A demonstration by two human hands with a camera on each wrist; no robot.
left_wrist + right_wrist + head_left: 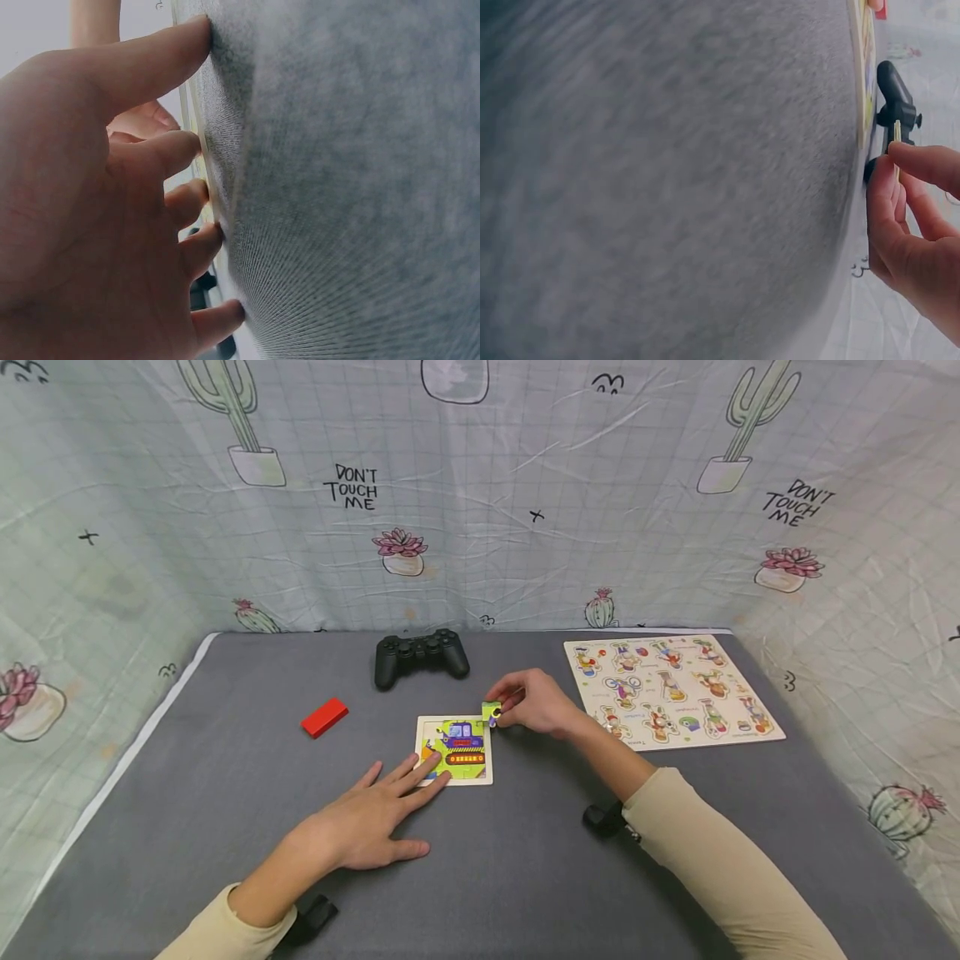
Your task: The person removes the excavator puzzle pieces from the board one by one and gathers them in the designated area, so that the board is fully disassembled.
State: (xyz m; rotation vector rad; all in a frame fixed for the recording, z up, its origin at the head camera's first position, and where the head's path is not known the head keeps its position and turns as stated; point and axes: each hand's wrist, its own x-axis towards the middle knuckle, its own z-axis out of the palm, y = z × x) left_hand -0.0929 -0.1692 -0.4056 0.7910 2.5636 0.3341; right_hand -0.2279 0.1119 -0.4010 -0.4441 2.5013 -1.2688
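A small square jigsaw puzzle (467, 745) with a purple tractor picture and a pale wooden frame lies flat on the grey table. My left hand (371, 822) is spread with straight fingers, its fingertips resting on the puzzle's left side. Between thumb and fingers, my right hand (536, 703) pinches a small green puzzle piece (491, 712) at the puzzle's upper right corner. In the right wrist view that piece (897, 154) is seen edge-on, lifted above the table. The left wrist view shows the left hand (112, 195) from the palm side; its fingers hide part of the puzzle.
A black game controller (422, 657) lies behind the puzzle. To the left is a red block (325, 717). A larger wooden board with animal figures (652, 693) lies at the right, close to my right forearm. A printed cloth (480, 527) hangs behind the table (510, 877).
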